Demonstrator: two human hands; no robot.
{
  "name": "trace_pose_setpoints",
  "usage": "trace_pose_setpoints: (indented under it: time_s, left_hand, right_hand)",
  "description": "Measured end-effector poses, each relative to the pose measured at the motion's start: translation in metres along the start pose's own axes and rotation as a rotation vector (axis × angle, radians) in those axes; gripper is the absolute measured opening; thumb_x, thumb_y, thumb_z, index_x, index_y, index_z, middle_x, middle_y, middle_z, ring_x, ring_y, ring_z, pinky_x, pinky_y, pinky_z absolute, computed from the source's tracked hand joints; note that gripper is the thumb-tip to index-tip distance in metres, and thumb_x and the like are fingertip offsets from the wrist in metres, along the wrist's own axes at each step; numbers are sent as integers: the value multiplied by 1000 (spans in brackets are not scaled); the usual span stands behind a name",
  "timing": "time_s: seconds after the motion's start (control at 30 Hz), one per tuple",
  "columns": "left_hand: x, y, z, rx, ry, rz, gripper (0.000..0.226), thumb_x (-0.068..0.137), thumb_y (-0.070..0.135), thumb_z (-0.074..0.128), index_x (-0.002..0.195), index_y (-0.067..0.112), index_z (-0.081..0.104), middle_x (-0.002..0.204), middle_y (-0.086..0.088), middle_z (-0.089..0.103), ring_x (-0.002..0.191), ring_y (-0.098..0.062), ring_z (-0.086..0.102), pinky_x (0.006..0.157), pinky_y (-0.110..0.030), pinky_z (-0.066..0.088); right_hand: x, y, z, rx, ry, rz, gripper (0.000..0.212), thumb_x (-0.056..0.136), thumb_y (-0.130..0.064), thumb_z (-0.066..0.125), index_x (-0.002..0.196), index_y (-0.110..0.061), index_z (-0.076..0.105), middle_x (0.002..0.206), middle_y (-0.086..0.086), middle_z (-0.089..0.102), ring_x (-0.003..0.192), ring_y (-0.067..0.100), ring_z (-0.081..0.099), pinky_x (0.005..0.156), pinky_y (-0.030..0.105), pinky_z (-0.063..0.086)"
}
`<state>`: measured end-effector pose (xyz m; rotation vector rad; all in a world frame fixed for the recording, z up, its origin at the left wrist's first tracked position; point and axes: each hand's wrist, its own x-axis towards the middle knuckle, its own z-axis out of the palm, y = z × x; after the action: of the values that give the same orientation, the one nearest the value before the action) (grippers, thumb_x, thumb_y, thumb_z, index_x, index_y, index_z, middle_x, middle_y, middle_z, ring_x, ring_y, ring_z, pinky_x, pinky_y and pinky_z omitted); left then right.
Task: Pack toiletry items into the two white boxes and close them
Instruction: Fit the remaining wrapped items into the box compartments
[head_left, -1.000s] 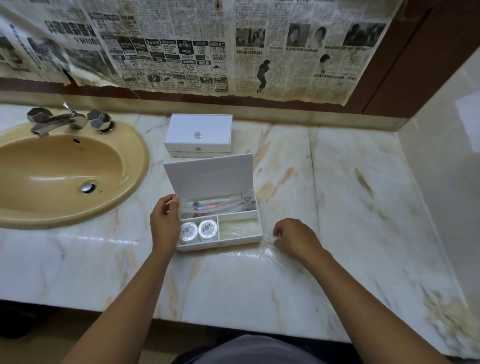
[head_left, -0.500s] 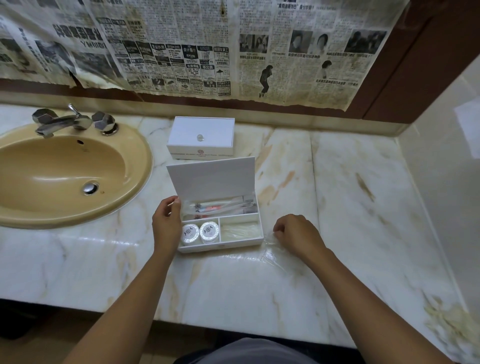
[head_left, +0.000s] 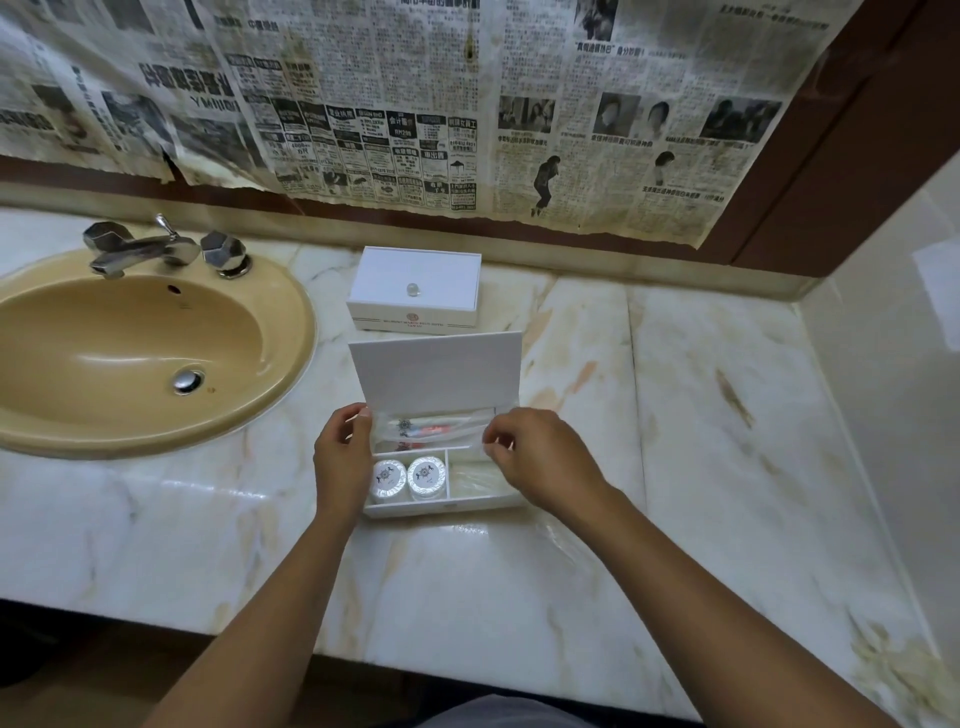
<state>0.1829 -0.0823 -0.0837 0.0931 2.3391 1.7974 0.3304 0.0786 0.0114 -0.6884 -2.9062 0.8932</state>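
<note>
An open white box (head_left: 441, 506) sits on the marble counter, its lid (head_left: 436, 371) standing upright. Two round wrapped soaps (head_left: 408, 478) lie in its front left compartment. A clear plastic packet (head_left: 434, 428) with a toothbrush kit stretches across the rear compartment. My left hand (head_left: 340, 457) pinches the packet's left end at the box's left wall. My right hand (head_left: 540, 460) pinches its right end, hovering over the box's right side. A second white box (head_left: 415, 288), closed and with a small knob, stands behind.
A tan sink (head_left: 135, 353) with a chrome tap (head_left: 140, 249) lies to the left. Newspaper (head_left: 415, 104) covers the mirror behind. A white wall (head_left: 893, 389) closes the counter's right side. A clear film lies on the counter (head_left: 727, 441) right of the box.
My right hand has left the counter beside the box and moved up-left onto the packet's right end. My left hand shifted slightly to pinch the left end. The camera moved closer.
</note>
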Motion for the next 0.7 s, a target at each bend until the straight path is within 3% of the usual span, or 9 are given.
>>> trace_pose_setpoints:
  time_s: [0.23,0.4,0.53,0.7]
  left_hand:
    - [0,0,0,-22,-6,-4,12,100,18,53,104,17,64,94,10,65,86,1,60,68,0,40]
    - [1,-3,0,-11,-1,-12,15,99,20,54,107,16,65,98,6,66,88,0,60,68,0,40]
    - [2,-4,0,2,-6,-3,17,100,22,53,109,14,65,102,2,67,91,-6,60,71,-4,41]
    - [3,-5,0,-12,-4,1,14,100,20,54,107,16,65,101,1,67,93,-11,61,73,-8,43]
  right_hand:
    - [12,-1,36,-116,-204,34,25,79,-2,50,80,-14,72,85,5,69,81,24,62,68,27,48]
    - [11,2,40,-31,-259,34,25,86,-8,50,91,-14,73,94,4,72,91,21,62,76,30,51]
    - [8,3,30,-6,-212,32,24,91,-15,53,107,-16,72,108,0,70,102,18,61,87,28,48]
    - [3,4,24,8,-202,50,19,92,-22,54,94,-15,72,95,0,70,91,18,61,75,26,45]
